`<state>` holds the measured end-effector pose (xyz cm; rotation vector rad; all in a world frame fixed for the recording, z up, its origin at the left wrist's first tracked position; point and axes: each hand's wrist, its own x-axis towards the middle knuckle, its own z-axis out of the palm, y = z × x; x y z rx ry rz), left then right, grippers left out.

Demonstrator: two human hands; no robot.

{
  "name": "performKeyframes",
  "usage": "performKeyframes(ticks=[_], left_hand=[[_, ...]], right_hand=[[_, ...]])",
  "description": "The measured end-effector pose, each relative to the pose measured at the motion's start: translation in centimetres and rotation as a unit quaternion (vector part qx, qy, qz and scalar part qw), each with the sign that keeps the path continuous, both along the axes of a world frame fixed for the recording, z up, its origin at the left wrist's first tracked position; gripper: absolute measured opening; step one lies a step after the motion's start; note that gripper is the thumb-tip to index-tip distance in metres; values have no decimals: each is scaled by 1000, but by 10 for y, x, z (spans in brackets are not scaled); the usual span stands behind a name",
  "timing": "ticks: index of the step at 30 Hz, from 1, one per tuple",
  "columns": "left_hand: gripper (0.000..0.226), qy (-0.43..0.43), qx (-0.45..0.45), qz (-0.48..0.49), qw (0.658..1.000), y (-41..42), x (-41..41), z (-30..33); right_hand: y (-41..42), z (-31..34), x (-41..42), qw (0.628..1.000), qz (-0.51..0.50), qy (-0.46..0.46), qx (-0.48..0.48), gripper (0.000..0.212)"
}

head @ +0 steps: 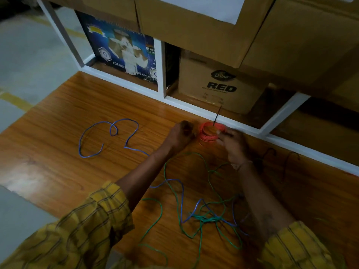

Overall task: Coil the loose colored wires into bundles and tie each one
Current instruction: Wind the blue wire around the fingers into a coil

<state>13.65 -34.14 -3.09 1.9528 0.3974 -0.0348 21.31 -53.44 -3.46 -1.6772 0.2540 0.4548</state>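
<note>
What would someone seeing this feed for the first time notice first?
Most striking is the bright red wire coil held between the left hand and right hand near the table's far edge, by the white shelf frame. Next comes the loose blue wire looping across the wooden table at left. Nearest the person, green wire lies tangled with more blue wire.

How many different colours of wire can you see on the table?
4. A coiled red wire bundle between both hands; a loose blue wire to the left; a tangled green wire nearest the person; a dark wire, hard to see, at right.
</note>
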Motion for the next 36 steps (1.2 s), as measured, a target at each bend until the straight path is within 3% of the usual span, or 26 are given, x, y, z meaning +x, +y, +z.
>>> performKeyframes(ticks=[4,8,14,19,26,31,36], left_hand=[[27,-9,10,-3,1000,-9,-25,-1],[42,-32,-9,-15,999,-20,-52,15],[11,-82,-20,0,996,-1,-96,13],[15,-108,-66,64,990,42,-154,17],[19,-29,-55,200,978,121,-212,-5],[22,4,10,277,961,188,-234,-26],[29,47,155,294,942,241,-234,-34]], right_hand=[[-6,6,-21,999,-1,-14,32,43],[0,14,-55,997,-16,-74,-6,28],[14,24,-95,992,43,-122,6,25],[50,36,-121,982,137,-129,27,25],[125,38,-152,974,180,-129,56,15],[183,30,-168,963,229,-137,34,18],[238,20,-183,950,268,-161,-20,32]])
